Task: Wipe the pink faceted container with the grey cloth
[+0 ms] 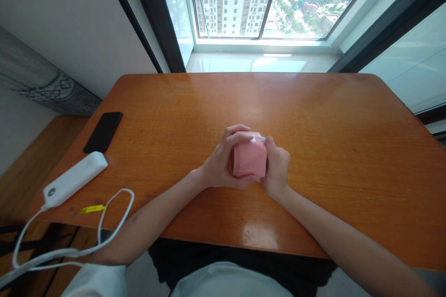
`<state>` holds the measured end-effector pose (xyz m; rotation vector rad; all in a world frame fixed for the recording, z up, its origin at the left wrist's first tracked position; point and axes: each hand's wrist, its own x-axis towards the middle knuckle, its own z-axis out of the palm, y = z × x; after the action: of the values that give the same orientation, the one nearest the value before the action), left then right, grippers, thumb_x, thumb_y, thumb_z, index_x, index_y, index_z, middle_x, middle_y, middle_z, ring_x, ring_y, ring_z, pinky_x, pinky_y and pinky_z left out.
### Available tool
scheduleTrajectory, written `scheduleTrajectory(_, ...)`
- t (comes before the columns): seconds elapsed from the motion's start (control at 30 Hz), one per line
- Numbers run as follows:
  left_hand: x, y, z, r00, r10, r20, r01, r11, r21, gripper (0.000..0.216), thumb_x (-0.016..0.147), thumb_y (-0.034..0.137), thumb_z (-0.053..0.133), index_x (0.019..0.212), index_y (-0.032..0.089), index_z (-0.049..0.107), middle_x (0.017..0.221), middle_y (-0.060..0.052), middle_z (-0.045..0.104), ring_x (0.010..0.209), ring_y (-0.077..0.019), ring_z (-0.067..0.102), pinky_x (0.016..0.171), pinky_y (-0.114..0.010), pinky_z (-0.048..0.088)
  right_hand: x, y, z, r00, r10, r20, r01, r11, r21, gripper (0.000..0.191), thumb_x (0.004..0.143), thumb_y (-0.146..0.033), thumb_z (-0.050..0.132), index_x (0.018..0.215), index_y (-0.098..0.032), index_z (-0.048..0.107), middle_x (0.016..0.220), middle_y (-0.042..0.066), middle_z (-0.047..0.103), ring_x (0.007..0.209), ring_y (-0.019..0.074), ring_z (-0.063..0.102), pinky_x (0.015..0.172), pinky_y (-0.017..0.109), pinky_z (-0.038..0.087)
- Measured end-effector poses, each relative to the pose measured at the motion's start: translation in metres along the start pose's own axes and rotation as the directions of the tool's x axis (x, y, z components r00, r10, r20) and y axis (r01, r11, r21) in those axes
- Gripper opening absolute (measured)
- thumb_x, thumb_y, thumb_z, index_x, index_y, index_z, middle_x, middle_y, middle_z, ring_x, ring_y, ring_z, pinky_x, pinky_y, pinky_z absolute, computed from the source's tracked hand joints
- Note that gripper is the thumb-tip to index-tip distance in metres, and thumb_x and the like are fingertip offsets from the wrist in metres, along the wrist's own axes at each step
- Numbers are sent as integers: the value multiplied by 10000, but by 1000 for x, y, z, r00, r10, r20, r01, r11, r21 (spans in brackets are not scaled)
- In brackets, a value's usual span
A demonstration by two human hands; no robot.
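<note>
- Head view: I see the pink box [249,161] at the near middle of the wooden table [331,116], clasped between both hands.
- The left hand [219,164] curls over its top and left side. The right hand [277,167] closes on its right side, near a small white tab [259,138].
- I judge it light, rigid and smooth, perhaps slippery, with the surest hold on its flat opposite sides.
- Well apart on the left lie a black phone [103,131] and a white power bank [75,178] with its cable [114,204].
</note>
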<state>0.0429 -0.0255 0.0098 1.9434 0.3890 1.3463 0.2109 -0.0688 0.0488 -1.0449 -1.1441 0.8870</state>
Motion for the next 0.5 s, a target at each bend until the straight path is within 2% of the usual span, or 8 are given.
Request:
scheduleTrajectory(0.03, 0, 3, 3, 989, -150, 8, 149, 969, -199, 856, 913, 680, 818, 1613, 346, 456, 1490, -138, 626, 1359, -346, 657, 1169, -550, 575, -1, 1, -3, 969, -237, 69, 243, 966, -85, 663, 1147, -487, 554, 546, -233, 438, 489, -33, 424, 444, 104, 308, 468, 308, 229)
scheduleTrajectory(0.1, -1, 8, 8, 900, -393, 186, 431, 750, -502, 777, 1013, 758, 631, 1616, 313, 425, 1363, -135, 712, 1226, -322, 737, 1083, -510, 617, -1, 1, -8, 769, -586, 256, 629, 764, -142, 639, 1161, -354, 513, 540, -223, 440, 476, -29, 421, 437, 99, 292, 489, 331, 210)
scheduleTrajectory(0.17, 0, 12, 9, 831, -472, 293, 546, 599, -586, 773, 1031, 773, 583, 1615, 295, 418, 1328, -141, 732, 1178, -321, 762, 1020, -478, 636, 0, 0, -10, 670, -658, 344, 730, 670, -139, 600, 1156, -289, 503, 561, -218, 475, 489, -26, 446, 440, 97, 311, 496, 334, 212)
scheduleTrajectory(0.23, 0, 12, 8, 880, -442, 172, 461, 713, -528, 761, 1017, 715, 668, 1615, 308, 430, 1378, -134, 705, 1210, -308, 742, 1027, -449, 630, 2, -2, -8, 823, -503, 263, 549, 823, -144, 614, 1167, -319, 500, 563, -219, 459, 496, -30, 440, 440, 93, 327, 485, 317, 221)
scheduleTrajectory(0.3, 2, 9, 4, 969, -248, -9, 236, 933, -271, 822, 949, 639, 807, 1623, 331, 452, 1464, -132, 642, 1326, -324, 676, 1119, -482, 597, 4, -3, -3, 985, -139, 104, 144, 988, -49, 627, 1154, -447, 545, 571, -228, 468, 509, -35, 441, 443, 98, 346, 467, 295, 248)
scheduleTrajectory(0.33, 2, 7, 2, 994, -101, -44, 97, 992, -86, 891, 888, 605, 882, 1628, 336, 465, 1516, -140, 598, 1390, -345, 632, 1167, -514, 574, 6, -4, 0, 996, 72, 53, -74, 996, 44, 614, 1122, -528, 588, 591, -233, 499, 526, -36, 460, 452, 104, 364, 461, 286, 277)
scheduleTrajectory(0.4, 3, 2, -4, 986, 163, 24, -164, 956, 244, 984, 782, 568, 975, 1620, 355, 506, 1605, -153, 506, 1475, -388, 554, 1221, -579, 540, 9, -5, 5, 919, 389, 62, -393, 892, 223, 571, 1013, -666, 689, 656, -236, 570, 580, -30, 515, 488, 120, 412, 468, 279, 346)
scheduleTrajectory(0.5, 3, -2, -8, 947, 291, 137, -322, 853, 411, 940, 769, 574, 977, 1586, 402, 545, 1655, -141, 445, 1450, -383, 570, 1185, -591, 571, 8, -6, 7, 861, 497, 110, -506, 812, 291, 573, 943, -730, 736, 692, -237, 586, 618, -27, 535, 514, 126, 426, 476, 280, 371)
